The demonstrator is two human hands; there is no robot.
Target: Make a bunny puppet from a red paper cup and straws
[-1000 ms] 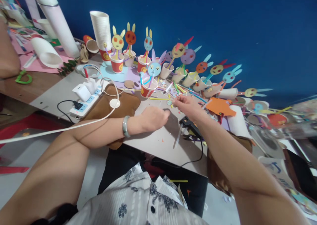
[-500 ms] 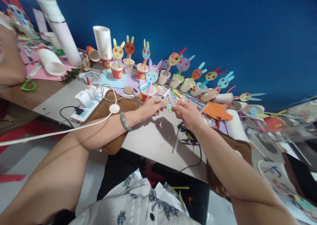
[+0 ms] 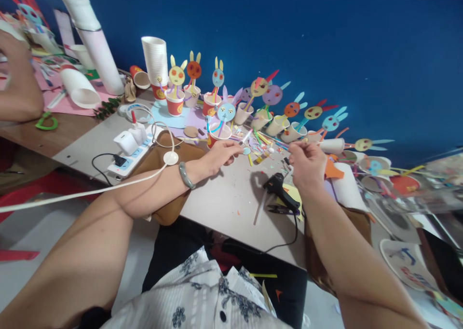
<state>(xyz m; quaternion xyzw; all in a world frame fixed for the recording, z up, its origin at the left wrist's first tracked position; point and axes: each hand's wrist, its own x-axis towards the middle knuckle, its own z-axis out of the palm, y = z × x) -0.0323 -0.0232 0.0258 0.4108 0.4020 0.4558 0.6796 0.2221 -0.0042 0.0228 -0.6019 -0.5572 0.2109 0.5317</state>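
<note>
My left hand [image 3: 221,156] rests on the grey table [image 3: 231,201], its fingertips pinched at a small blue paper disc [image 3: 247,151] with a yellow strip under it. Further right, my right hand [image 3: 307,164] is raised a little above the table with the fingers curled shut; I see nothing in it. A black glue gun [image 3: 278,186] lies just below my right hand, its cord running off the table's front edge. A red paper cup with a blue rabbit face on a stick [image 3: 221,126] stands just behind my left hand.
A row of paper cups with rabbit faces [image 3: 275,112] lines the back. A stack of white cups [image 3: 155,59], a power strip [image 3: 130,148], a brown pad [image 3: 170,172], orange paper [image 3: 332,170] and scattered straws surround the hands. Another person's arm [image 3: 18,88] is at far left.
My left hand rose from the table to meet my right at the blue disc. My right hand has since pulled away to the right, uncovering the glue gun.
</note>
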